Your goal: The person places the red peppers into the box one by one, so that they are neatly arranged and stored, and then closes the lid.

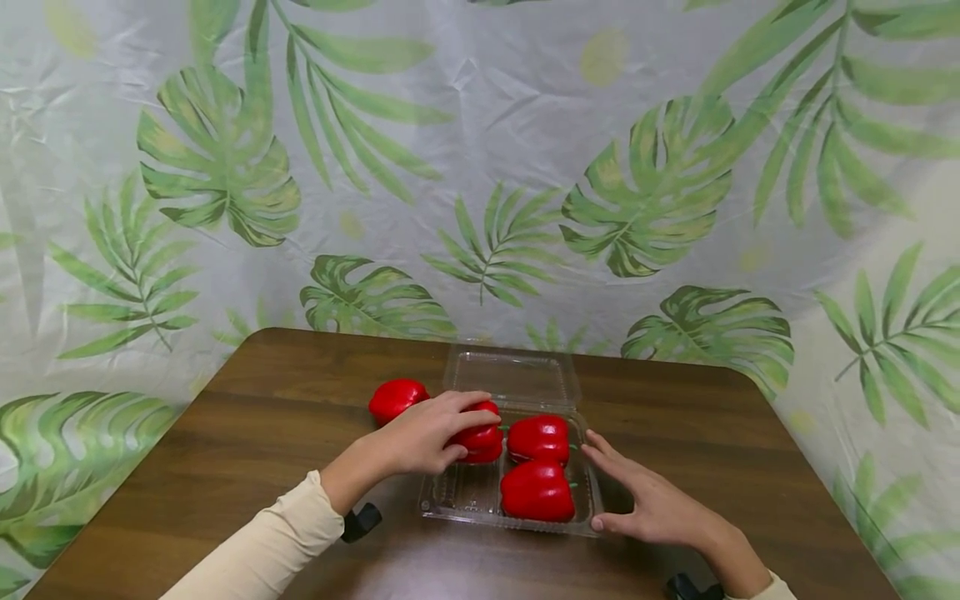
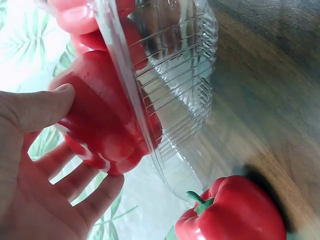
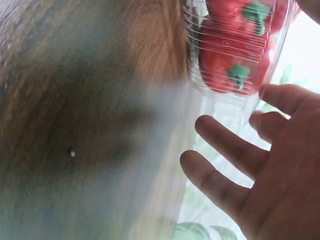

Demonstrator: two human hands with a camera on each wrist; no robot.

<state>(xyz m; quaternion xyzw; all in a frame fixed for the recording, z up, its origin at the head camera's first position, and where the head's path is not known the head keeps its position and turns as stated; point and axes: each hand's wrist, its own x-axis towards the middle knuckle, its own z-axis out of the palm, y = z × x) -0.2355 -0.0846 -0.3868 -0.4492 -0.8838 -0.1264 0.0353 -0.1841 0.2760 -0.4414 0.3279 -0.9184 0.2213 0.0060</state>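
Observation:
My left hand [image 1: 420,435] holds a red bell pepper [image 1: 486,435] over the back left part of a clear plastic container [image 1: 442,508]. In the left wrist view, the thumb lies on one side of that bell pepper [image 2: 102,112] and the fingers curve under the other, with the container wall beside it. Two more red bell peppers, a back one [image 1: 538,437] and a front one [image 1: 537,492], lie side by side in the container's right half, green stems facing right. My right hand [image 1: 660,500] has its fingers spread at the container's right edge, fingertips right at the rim.
Another red bell pepper [image 1: 396,400] lies on the brown wooden table [image 1: 300,392], left of the container. The container's clear lid [image 1: 517,375] is folded back flat toward the far table edge. Behind the table hangs a leaf-patterned cloth [image 1: 495,150].

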